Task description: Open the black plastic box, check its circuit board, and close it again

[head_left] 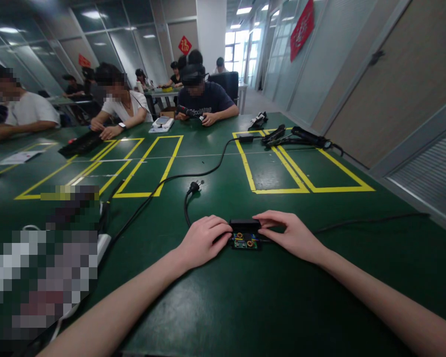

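Note:
A small black plastic case lies opened on the green table in front of me. Its circuit board [241,243], with copper-coloured coils and coloured wires, faces up. The black cover [244,225] stands along the board's far side. My left hand [204,241] pinches the left end of the case, thumb low and fingers above. At the opposite end my right hand [293,235] grips with thumb and fingertips. Whether they hold the cover alone or the base too, I cannot tell. A black power plug [194,187] on a cord lies beyond my left hand, and another black cord [371,218] runs off to the right.
Yellow tape rectangles mark the green table [215,168]. A long black cable [178,175] crosses it to black hair-styling tools [301,136] at the far right. A blurred-out area covers the near left. Several people sit beyond, one in a dark shirt [217,101] across from me.

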Available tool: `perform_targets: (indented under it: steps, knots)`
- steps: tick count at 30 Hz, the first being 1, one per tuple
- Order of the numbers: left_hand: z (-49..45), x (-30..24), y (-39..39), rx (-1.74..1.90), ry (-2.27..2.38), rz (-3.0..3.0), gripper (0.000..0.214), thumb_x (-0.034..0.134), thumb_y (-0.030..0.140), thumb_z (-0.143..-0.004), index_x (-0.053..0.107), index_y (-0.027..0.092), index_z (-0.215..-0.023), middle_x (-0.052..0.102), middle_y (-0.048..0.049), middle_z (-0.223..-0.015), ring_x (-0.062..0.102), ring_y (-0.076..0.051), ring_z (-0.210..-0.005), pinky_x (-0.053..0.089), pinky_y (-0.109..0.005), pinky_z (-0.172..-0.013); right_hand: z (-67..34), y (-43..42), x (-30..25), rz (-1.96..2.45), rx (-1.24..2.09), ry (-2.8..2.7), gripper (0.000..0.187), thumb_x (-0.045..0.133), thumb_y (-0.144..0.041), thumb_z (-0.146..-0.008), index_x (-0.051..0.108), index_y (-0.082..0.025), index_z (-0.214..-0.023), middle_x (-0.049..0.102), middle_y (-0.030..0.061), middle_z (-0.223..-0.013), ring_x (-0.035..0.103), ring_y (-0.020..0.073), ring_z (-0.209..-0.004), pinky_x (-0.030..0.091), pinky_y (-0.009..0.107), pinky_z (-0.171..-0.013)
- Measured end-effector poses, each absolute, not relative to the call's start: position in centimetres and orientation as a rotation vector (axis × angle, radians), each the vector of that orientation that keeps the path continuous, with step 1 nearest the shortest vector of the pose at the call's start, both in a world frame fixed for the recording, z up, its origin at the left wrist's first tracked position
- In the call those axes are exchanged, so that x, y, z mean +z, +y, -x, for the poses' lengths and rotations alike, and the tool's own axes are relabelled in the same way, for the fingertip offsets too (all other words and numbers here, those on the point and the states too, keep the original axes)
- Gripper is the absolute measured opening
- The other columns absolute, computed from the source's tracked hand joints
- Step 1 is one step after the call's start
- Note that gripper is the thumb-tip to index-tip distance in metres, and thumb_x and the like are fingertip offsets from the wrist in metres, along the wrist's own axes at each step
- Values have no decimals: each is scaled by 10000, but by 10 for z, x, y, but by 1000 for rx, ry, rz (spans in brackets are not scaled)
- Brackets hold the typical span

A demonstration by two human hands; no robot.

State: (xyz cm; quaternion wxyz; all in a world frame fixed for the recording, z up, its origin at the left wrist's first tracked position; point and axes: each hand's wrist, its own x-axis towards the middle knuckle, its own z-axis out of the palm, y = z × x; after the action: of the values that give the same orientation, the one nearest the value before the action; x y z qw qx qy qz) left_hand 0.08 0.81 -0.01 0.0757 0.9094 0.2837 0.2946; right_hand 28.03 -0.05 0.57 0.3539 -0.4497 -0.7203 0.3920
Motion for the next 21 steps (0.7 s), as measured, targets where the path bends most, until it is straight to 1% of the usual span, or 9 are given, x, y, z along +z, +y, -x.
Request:
perform_targets:
  steps: [5,9,13,17,19,21]
  knots:
    - [-1,2,7,970,820,-2702,130,559,210,-1032,682,175,-1010,765,-74,-983,708,-197,-866,573,-337,-800,-279,-2,8,1187,1041,-1808,303,758,-443,-852,783,-197,-1028,788,82,-1028,769,245,-933,658,427,-919]
    - [-1,3,7,1013,828,-2632,134,544,188,-1020,671,179,-977,756,-71,-939,704,-187,-850,576,-320,-794,-277,-5,10,1183,1060,-1788,335,755,-480,-858,774,-198,-1037,788,79,-1007,777,241,-910,670,421,-894]
    - [0,4,7,1005,862,-2597,134,536,180,-1005,658,183,-951,741,-65,-895,696,-187,-825,570,-313,-772,-277,-5,9,1113,1085,-1804,261,736,-405,-883,756,-199,-1041,776,81,-1043,779,232,-905,677,402,-861]
    - [1,7,5,963,876,-2572,117,539,218,-983,651,192,-962,731,-55,-861,689,-185,-780,562,-308,-736,-281,-5,10,1033,1024,-1930,188,664,-302,-917,733,-200,-1060,747,88,-1081,757,224,-959,658,390,-872]
    - [1,9,3,952,870,-2550,110,550,240,-961,646,191,-980,731,-49,-858,690,-186,-762,558,-311,-730,-283,-6,13,950,930,-2087,201,628,-223,-904,723,-201,-1080,726,99,-1120,732,228,-1006,634,391,-889]
    - [1,11,1,935,851,-2531,124,550,257,-947,638,189,-1002,733,-47,-868,697,-189,-764,554,-315,-734,-284,-8,16,864,840,-2237,261,613,-162,-871,705,-200,-1112,709,111,-1146,707,236,-1037,603,389,-908]
